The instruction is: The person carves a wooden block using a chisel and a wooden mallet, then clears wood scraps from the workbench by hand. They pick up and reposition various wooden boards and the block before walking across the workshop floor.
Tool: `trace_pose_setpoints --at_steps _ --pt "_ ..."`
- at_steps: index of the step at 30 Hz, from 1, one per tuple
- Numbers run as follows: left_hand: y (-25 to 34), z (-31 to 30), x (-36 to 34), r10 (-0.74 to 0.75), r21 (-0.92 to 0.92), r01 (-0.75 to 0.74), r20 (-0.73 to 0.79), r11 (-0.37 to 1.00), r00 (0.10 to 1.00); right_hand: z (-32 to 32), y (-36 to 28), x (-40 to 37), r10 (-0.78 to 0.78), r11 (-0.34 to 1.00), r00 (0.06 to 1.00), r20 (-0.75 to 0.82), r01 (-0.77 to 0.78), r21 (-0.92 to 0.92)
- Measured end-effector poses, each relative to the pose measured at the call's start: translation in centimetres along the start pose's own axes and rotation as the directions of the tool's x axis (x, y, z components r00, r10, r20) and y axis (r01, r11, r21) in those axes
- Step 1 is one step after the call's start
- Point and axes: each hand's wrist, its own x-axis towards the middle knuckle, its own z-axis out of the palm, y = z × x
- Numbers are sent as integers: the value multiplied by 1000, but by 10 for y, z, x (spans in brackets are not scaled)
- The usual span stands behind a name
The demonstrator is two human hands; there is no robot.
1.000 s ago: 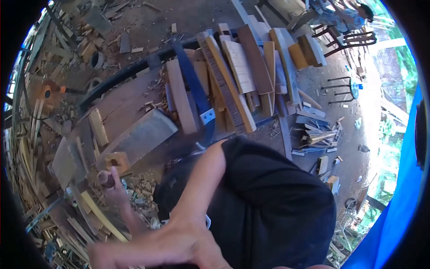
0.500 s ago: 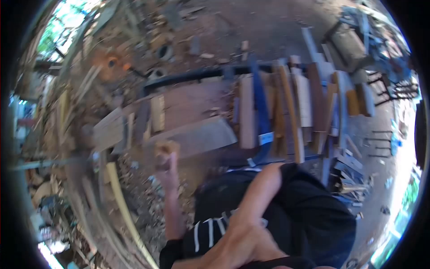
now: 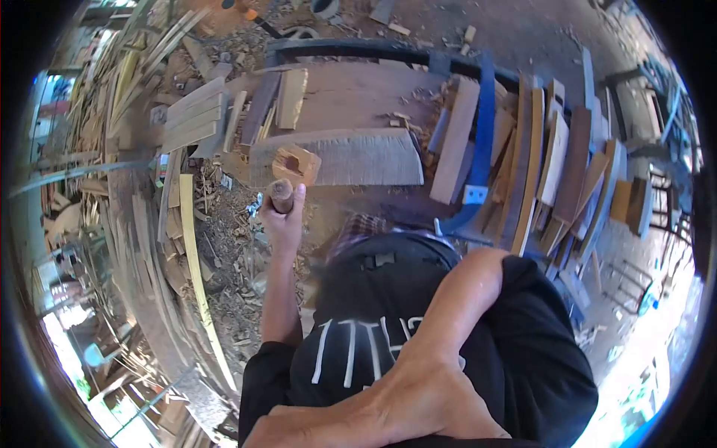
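Note:
My left hand [image 3: 282, 224] is raised in front of me, fingers wrapped around a round wooden handle [image 3: 281, 193] with its blunt end toward the camera. Right beyond the thumb tip shows a light wooden block [image 3: 306, 167] with a dark hole in it; the handle overlaps its lower edge. Behind them a wide grey board [image 3: 366, 158] lies across the workbench [image 3: 343, 93]. My right arm bends back toward the camera, and the right hand [image 3: 388, 407] is very close at the bottom of the view, its fingers cut off or hidden.
Many narrow planks [image 3: 530, 172] lie side by side on the right of the bench, beside a long blue strip [image 3: 483, 112]. Short boards [image 3: 196, 116] rest at the left. Wood shavings [image 3: 231, 261] and a long yellow strip [image 3: 196, 269] cover the ground at left.
The view has tilted, so the bench sits higher in it. My left hand, with the wooden handle and block, appears higher and sharper. My right hand stays near the camera.

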Motion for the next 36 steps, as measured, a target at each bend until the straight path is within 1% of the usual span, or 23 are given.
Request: trace_pose_setpoints --at_steps 2,4,5,6,8,9,10,12,14,15,17,20,21,22,23,24,26,28,30,32,34,35,36 --pt "2 -2 1 11 46 -9 -27 999 1000 0 -1 -2 12 999 1000 7 -12 43" --pt "8 -2 3 -121 -28 121 2 992 993 2 -3 0 11 998 1000 11 -12 58" --pt "-10 -3 3 -66 33 67 -24 997 997 1 -6 -2 64 996 998 15 -65 59" --pt "-8 -6 4 -62 36 65 -61 997 996 -6 -7 -4 86 996 995 49 -88 36" --pt "4 -5 3 -60 23 61 -35 998 998 -20 -9 -7 128 992 985 118 -127 -15" --pt "-7 -3 4 -16 -21 16 -44 1000 999 -30 -24 -2 234 958 968 95 -213 -192" --pt "-6 -3 6 -78 -48 74 -76 996 994 -37 -36 1 309 918 950 52 -284 -277" --pt "5 -1 1 -172 -104 165 -60 981 983 -46 -47 8 440 837 896 -65 -435 -332" --pt "8 -4 0 -109 -30 108 -36 994 993 -47 -52 21 442 805 866 -233 -498 -323" --pt "3 0 1 -114 -86 112 -22 990 993 -49 -38 16 345 853 903 -255 -415 -316" --pt "-26 -3 1 -77 -41 72 -116 997 990 -61 -16 15 230 918 956 -180 -275 -285" --pt "-38 -17 -1 -51 53 54 -60 997 997 -54 -6 12 196 933 973 -117 -222 -283" --pt "-43 -18 2 -125 145 138 -98 980 987 -52 -7 12 195 934 975 -111 -218 -282" --pt "-41 -23 1 -113 172 136 -135 976 984 -50 -9 11 192 938 976 -102 -213 -274" --pt "-38 -24 1 -151 132 166 -116 977 982 -51 -12 11 195 940 976 -95 -214 -267" --pt "-35 -22 4 -184 85 193 -103 977 977 -51 -17 10 205 937 974 -98 -225 -269" --pt "-39 -20 8 -128 -10 128 -112 992 985 -53 -19 10 239 932 967 -84 -253 -260" --pt "-13 -26 14 -219 -26 219 25 975 975 -53 -16 12 278 930 957 -79 -289 -227" --pt "-23 -22 17 -127 -25 125 -72 992 989 -50 -10 12 320 924 945 -74 -328 -196" --pt "-21 -26 20 -124 12 125 -78 992 989 -50 -8 13 375 902 924 -73 -382 -199" --pt "-27 -29 21 -124 84 136 -126 987 984 -57 -15 15 444 852 894 -56 -440 -285" --pt "-30 -33 21 -125 150 144 -129 978 984 -68 -24 17 500 787 866 -31 -469 -401" --pt "-33 -37 21 -136 140 159 -158 977 978 -85 -36 18 578 675 816 -2 -479 -562"
